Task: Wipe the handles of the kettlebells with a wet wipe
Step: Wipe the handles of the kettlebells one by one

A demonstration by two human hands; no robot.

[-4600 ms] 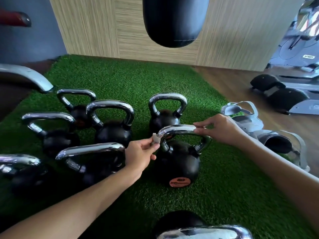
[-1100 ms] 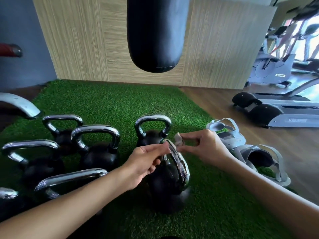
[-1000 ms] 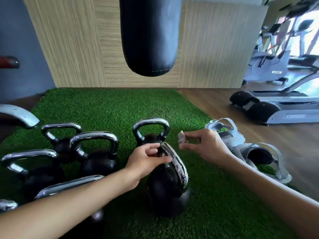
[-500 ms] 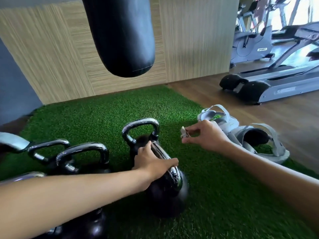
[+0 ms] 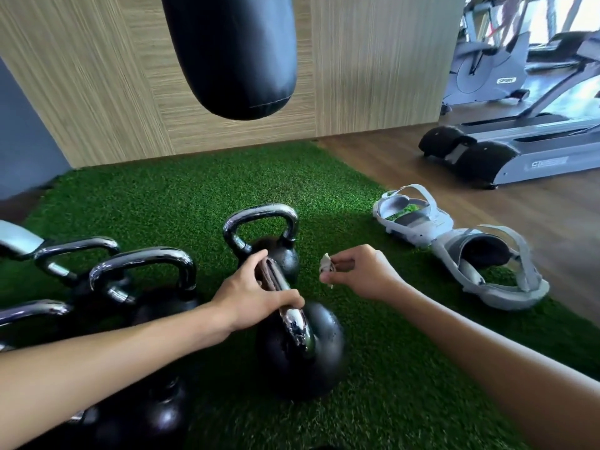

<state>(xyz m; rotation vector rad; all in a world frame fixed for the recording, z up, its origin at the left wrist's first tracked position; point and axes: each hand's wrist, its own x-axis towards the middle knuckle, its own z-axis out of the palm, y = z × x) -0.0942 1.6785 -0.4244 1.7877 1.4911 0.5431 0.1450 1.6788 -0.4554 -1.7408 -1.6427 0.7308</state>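
Observation:
My left hand (image 5: 251, 295) grips the chrome handle of a black kettlebell (image 5: 302, 352) standing on the green turf, its handle turned end-on toward me. My right hand (image 5: 360, 271) hovers just to the right of it, pinching a small crumpled wet wipe (image 5: 325, 266) between thumb and fingers, clear of the handle. Behind the held one stands a smaller kettlebell (image 5: 263, 235). Several more kettlebells (image 5: 143, 274) with chrome handles crowd the left side, partly hidden by my left forearm.
A black punching bag (image 5: 233, 53) hangs above the turf (image 5: 194, 190). A pair of grey sandals (image 5: 454, 245) lies at the turf's right edge. A treadmill (image 5: 519, 147) and an exercise bike stand on the wooden floor at the right. A wood-panel wall closes the back.
The wipe passed from my left hand to my right. My left hand closed on the handle and turned the kettlebell end-on. The view swung to the right.

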